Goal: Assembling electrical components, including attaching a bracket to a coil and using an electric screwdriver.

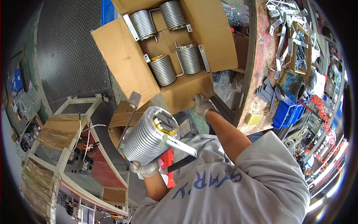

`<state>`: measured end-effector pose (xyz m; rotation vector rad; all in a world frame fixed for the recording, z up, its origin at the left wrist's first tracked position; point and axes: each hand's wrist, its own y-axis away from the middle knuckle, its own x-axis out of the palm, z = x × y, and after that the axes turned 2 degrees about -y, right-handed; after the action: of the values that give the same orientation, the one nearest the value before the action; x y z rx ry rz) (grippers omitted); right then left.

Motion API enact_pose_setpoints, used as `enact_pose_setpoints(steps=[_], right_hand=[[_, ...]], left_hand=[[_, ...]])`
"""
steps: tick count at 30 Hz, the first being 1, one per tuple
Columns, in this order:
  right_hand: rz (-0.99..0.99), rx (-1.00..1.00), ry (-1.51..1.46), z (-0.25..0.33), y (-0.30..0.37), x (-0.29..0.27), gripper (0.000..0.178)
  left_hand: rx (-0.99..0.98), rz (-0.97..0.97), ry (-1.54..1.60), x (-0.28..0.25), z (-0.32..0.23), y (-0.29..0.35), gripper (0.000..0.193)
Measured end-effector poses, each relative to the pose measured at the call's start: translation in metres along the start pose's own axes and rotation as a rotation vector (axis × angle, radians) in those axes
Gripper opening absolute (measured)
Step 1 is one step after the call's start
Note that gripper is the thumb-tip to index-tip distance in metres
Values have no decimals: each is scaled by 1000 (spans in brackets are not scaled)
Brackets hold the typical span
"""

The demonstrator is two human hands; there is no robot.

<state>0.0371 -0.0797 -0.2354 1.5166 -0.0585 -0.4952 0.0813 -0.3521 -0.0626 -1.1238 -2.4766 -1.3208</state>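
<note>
My gloved left hand (145,169) is closed under a large metal coil (145,140), supporting its lower end. The coil is tilted, its top toward the right, with closely wound silvery turns and a yellow-edged core. A flat metal strip sticks out on each side of it. My gloved right hand (203,106) is curled at the edge of the near flap (186,91) of an open cardboard box (126,56); its thumb side is partly hidden. Inside the box stand several similar coils (163,70), with bent rods and flat metal bars.
At right, a worn workbench (253,74) carries loose metal brackets (285,33), blue bins (285,114) and a yellow block (254,119). A metal-framed cart (74,149) stands at lower left. Behind it lies dark patterned flooring (71,48). Another cardboard box (123,115) sits behind the held coil.
</note>
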Motion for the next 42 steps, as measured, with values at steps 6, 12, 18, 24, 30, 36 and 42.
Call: enact_pose_setpoints(steps=[6, 12, 18, 24, 30, 36, 42], right_hand=[[169, 74, 17, 23, -82, -3, 65], [-436, -78, -156, 37, -50, -71, 42], [-938, -238, 804, 15, -136, -172, 40], [-463, -186, 1172, 33, -111, -184, 35], [-187, -321, 1035, 87, -48, -207, 34], [-333, -359, 798, 79, 80, -233, 17], [-548, -309, 515, 50, 181, -249, 25]], left_hand=[[-144, 31, 16, -1, -5, 2, 101], [-110, 64, -23, 3, -18, 5, 98], [-115, 23, -17, -11, -17, 5, 98], [-103, 7, -74, -29, -19, 9, 96], [-70, -62, -131, -57, -17, 9, 97], [120, 113, -499, -76, -21, -15, 77], [300, 251, -667, -23, -7, -91, 69]])
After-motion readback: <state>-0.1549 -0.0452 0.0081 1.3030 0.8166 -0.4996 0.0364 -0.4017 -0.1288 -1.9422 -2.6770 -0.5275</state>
